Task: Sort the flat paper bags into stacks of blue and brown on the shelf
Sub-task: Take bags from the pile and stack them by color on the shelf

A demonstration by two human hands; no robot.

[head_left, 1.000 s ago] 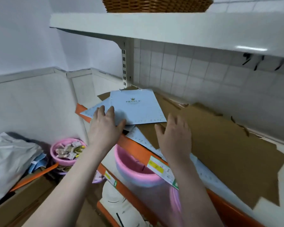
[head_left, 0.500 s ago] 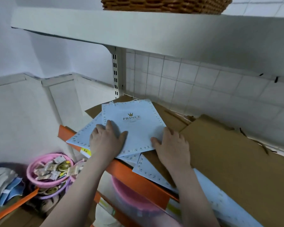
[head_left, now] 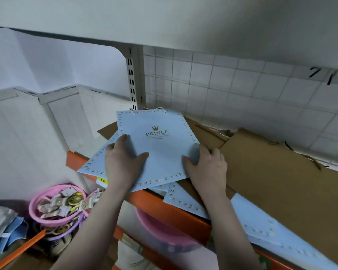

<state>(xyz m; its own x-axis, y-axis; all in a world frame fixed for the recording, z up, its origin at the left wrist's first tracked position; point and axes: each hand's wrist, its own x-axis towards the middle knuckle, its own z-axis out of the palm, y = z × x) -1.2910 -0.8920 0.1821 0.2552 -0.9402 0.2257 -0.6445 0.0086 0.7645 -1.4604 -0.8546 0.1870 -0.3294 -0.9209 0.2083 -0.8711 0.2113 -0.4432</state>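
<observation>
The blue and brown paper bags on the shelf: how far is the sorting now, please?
Done: a few blue bags lie gathered at the shelf's left end, the top blue bag printed PRINCE. In hand: the left hand and right hand rest on that bag, squaring it. Left: the lower ones are fanned out, more blue bags stick out under the brown bags, which lie loose, not yet stacked.
</observation>
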